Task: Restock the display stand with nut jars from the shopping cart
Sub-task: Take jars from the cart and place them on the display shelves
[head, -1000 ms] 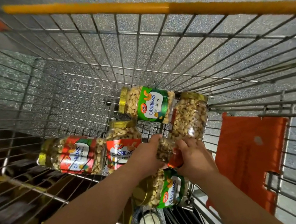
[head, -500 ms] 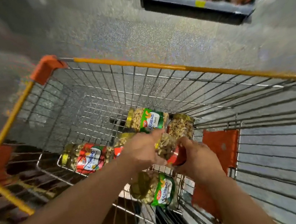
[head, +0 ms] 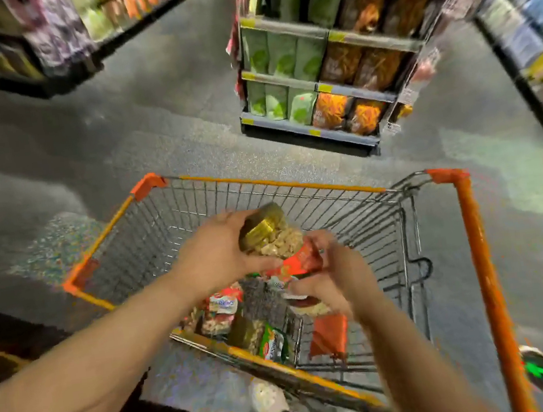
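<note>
A: What's changed? 
B: Jar (head: 276, 236) is up out of the cart (head: 470, 231) now, above the rim; a second ago it sat low among the others. 
A: Hands? 
B: Left hand (head: 216, 254) grasps the lid end, right hand (head: 332, 275) curls round the red-label end. 
A: Meaning? 
B: Pick done; carry to the stand likely next. More jars (head: 223, 310) remain near.

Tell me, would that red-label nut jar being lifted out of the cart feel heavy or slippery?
Probably fairly heavy: the jar looks packed with nuts, and both the left hand and right hand hold it. Its clear wall looks smooth, so possibly slippery. Being round, it would likely roll if laid down.
</note>
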`<state>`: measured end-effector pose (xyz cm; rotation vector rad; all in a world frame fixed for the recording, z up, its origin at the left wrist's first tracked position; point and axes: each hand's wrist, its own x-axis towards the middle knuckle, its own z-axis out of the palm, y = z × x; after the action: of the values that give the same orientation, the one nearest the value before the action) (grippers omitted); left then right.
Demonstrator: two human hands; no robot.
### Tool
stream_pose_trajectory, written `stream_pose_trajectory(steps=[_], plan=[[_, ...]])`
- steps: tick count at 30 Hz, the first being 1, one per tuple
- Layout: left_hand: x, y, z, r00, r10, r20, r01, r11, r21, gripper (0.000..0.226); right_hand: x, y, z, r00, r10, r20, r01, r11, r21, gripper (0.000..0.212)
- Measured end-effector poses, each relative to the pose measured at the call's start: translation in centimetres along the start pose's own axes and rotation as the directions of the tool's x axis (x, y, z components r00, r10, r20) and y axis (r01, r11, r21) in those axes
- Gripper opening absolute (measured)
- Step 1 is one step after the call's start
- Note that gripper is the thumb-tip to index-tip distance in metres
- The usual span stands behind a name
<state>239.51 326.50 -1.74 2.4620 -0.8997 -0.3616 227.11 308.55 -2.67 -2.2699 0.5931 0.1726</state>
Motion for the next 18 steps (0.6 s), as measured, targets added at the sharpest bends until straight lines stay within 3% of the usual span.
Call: stream_pose_trajectory(steps=[8,14,18], plan=[[-10.4,4.6,-5.3,0.978,-0.115,-0.175,0.047,0.935,-0.350,0.127,-11.2,-5.2,-2.9,0.977,-0.160,-0.137,0.177,0.977,0.117,0.071],[-16.5,6.1,-7.3,0.980,-0.140,-0.140,0.054,0.869,-0.492,0.101,-15.6,-7.4,-3.7,0.960,-0.247,-0.136,0.273,0.935,0.228,0.084],[-20.5,8.2,-8.3,0.954,-0.238,-0.180,0.077,0.778,-0.624,0.080,-17.6,-8.9,-4.5,0.933,-0.353,-0.066,0.357,0.895,0.267,0.075]])
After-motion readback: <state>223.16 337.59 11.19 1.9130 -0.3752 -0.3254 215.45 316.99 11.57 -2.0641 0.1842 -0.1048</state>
